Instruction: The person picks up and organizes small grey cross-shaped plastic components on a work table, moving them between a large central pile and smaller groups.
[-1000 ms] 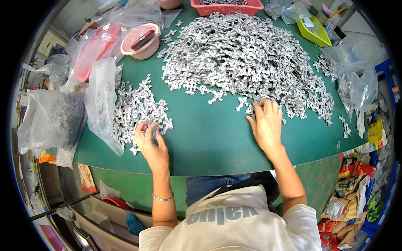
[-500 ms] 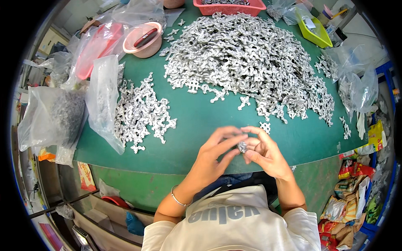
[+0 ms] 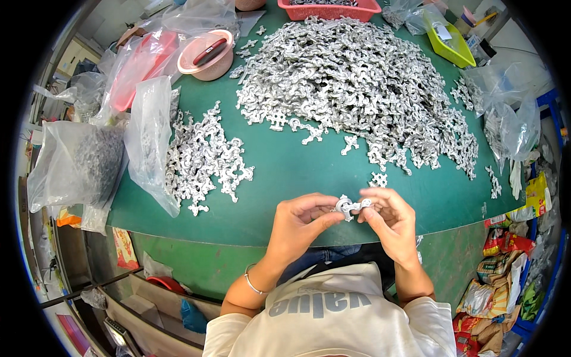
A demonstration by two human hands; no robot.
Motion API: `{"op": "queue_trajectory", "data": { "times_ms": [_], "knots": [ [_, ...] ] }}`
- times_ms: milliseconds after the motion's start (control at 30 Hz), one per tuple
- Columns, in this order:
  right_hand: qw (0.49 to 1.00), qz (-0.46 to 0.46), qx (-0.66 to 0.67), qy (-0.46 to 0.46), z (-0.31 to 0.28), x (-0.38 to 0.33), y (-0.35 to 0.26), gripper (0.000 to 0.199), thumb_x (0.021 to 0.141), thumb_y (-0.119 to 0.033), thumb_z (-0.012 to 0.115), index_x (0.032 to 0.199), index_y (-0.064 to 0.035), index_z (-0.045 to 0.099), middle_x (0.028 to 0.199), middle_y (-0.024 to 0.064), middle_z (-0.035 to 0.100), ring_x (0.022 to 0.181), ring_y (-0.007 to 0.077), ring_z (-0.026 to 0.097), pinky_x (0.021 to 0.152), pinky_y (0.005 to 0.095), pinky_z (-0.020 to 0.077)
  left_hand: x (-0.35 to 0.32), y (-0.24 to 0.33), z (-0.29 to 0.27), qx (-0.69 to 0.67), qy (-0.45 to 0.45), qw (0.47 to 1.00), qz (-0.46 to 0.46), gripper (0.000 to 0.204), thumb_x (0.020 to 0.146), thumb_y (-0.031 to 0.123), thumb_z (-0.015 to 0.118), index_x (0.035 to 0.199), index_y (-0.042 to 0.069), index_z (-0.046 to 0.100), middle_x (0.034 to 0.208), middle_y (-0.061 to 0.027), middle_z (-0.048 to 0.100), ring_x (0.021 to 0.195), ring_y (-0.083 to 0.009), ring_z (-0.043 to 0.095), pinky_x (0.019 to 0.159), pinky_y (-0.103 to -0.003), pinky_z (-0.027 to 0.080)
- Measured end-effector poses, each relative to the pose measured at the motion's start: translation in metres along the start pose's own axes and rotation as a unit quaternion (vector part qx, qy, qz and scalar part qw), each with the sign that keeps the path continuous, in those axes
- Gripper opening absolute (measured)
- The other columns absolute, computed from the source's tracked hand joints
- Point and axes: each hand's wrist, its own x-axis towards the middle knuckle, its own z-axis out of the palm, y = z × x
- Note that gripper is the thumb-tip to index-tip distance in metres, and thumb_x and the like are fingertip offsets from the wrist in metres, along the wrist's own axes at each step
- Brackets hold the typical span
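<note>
Between my hands, above the near edge of the green table (image 3: 279, 172), is a small silver metal part (image 3: 345, 206) with rounded lobes and arms. My left hand (image 3: 306, 223) pinches its left end between thumb and fingers. The thumb and fingers of my right hand (image 3: 386, 220) close on its right end. Just beyond my right hand lies a loose silver piece (image 3: 378, 179). A large heap of similar silver metal parts (image 3: 351, 89) covers the far middle and right. To the left lies a smaller pile of them (image 3: 208, 157).
Clear plastic bags (image 3: 77, 160) sit along the left edge, beside a pink bowl (image 3: 205, 68) with a red-and-black tool (image 3: 210, 52) across it. A red basket (image 3: 330, 12) and a yellow-green tray (image 3: 450, 44) stand at the back. More bags (image 3: 505, 119) lie right.
My hands have drawn slightly apart and turned the metal part, so its lobed shape now shows. My left fingers, blurred before, have settled on its left end.
</note>
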Motion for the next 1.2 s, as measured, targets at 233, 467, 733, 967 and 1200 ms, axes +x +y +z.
{"op": "queue_trajectory", "data": {
  "times_ms": [233, 467, 733, 967, 1200],
  "knots": [
    [0.999, -0.033, -0.023, 0.007, -0.004, -0.002, 0.001, 0.019, 0.081, 0.006, 0.056, 0.1, 0.0045, 0.059, 0.082, 0.0085, 0.063, 0.079, 0.0131, 0.061, 0.07, 0.024, 0.0469, -0.002, 0.002, 0.001, -0.015, -0.014, 1.0, -0.021, 0.019, 0.08, -0.004, 0.06, 0.098, -0.009, 0.061, 0.087, -0.0128, 0.062, 0.076, -0.016, 0.06, 0.069, -0.026, 0.049],
    [0.999, -0.029, -0.003, 0.033, -0.001, -0.003, 0.001, 0.019, 0.08, 0.006, 0.058, 0.099, 0.0043, 0.06, 0.081, 0.0083, 0.063, 0.077, 0.0123, 0.06, 0.068, 0.0231, 0.0455, -0.004, 0.004, 0.002, -0.014, -0.015, 1.0, -0.012, 0.018, 0.081, -0.005, 0.059, 0.098, -0.009, 0.061, 0.089, -0.0135, 0.062, 0.078, -0.0166, 0.061, 0.07, -0.026, 0.05],
    [0.913, -0.134, -0.379, 0.07, -0.021, 0.04, 0.026, 0.02, 0.076, -0.008, 0.064, 0.094, 0.0001, 0.061, 0.081, 0.0107, 0.06, 0.072, 0.0214, 0.054, 0.065, 0.0293, 0.0425, -0.005, -0.001, -0.068, 0.312, 0.247, 0.912, 0.1, 0.015, 0.08, -0.001, 0.059, 0.094, -0.005, 0.063, 0.078, -0.0101, 0.065, 0.07, -0.0124, 0.061, 0.067, -0.026, 0.049],
    [0.74, -0.177, -0.647, 0.05, -0.005, 0.094, 0.057, 0.031, 0.072, -0.019, 0.068, 0.096, -0.0013, 0.059, 0.091, 0.0113, 0.053, 0.086, 0.0251, 0.048, 0.075, 0.0359, 0.0363, -0.008, -0.005, -0.103, 0.55, 0.379, 0.738, 0.093, 0.017, 0.077, -0.002, 0.057, 0.094, -0.002, 0.057, 0.085, -0.0126, 0.052, 0.074, -0.0225, 0.051, 0.068, -0.033, 0.041],
    [0.729, -0.31, -0.599, 0.12, -0.023, 0.084, 0.06, 0.014, 0.077, -0.006, 0.061, 0.09, 0.0002, 0.062, 0.07, 0.0082, 0.056, 0.068, 0.0204, 0.053, 0.064, 0.0311, 0.0403, -0.006, -0.008, -0.073, 0.507, 0.323, 0.788, 0.134, 0.023, 0.076, -0.005, 0.056, 0.098, 0.001, 0.056, 0.09, -0.0129, 0.049, 0.083, -0.0249, 0.049, 0.072, -0.033, 0.041]
  ]
}}
